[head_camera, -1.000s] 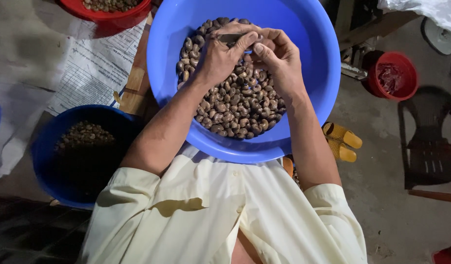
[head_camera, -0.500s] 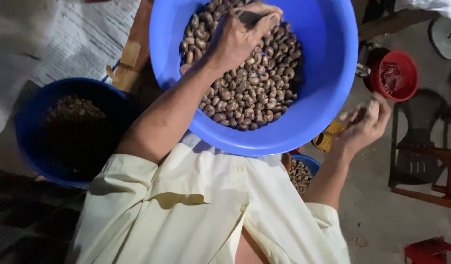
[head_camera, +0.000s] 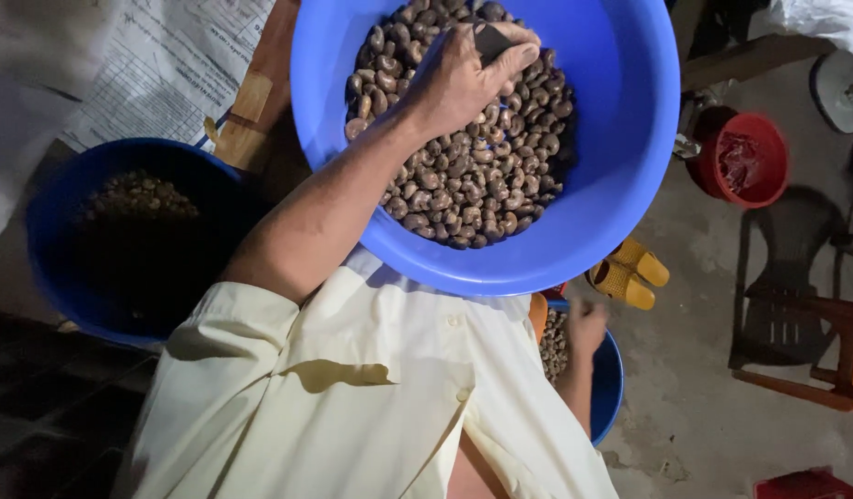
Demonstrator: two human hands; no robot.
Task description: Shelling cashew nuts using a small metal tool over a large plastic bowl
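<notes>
At the far left we see sheets of printed paper (head_camera: 168, 65) spread on the ground, and nearer to us a dark blue tub (head_camera: 121, 240) with a low heap of pale nuts in it. Just right of the paper lies a wooden piece (head_camera: 246, 115), partly under the rim of the big blue basin (head_camera: 621, 139). That basin rests on our lap, against the cream shirt (head_camera: 353, 397), and is filled with brown cashew nuts (head_camera: 473, 176). Our left hand (head_camera: 463, 74) lies on top of the heap at its far side, fingers curled around a small dark tool (head_camera: 491, 39) held against the thumb. Further right and lower, our right hand (head_camera: 585, 325) hangs over a small blue bowl (head_camera: 611, 379) of nuts beside our hip; we cannot tell whether it is holding anything, as it is blurred. Just beyond it lies a pair of yellow gloves (head_camera: 630, 273), and to the far right stand a red bucket (head_camera: 741, 157) and a wooden stool (head_camera: 805, 333)
</notes>
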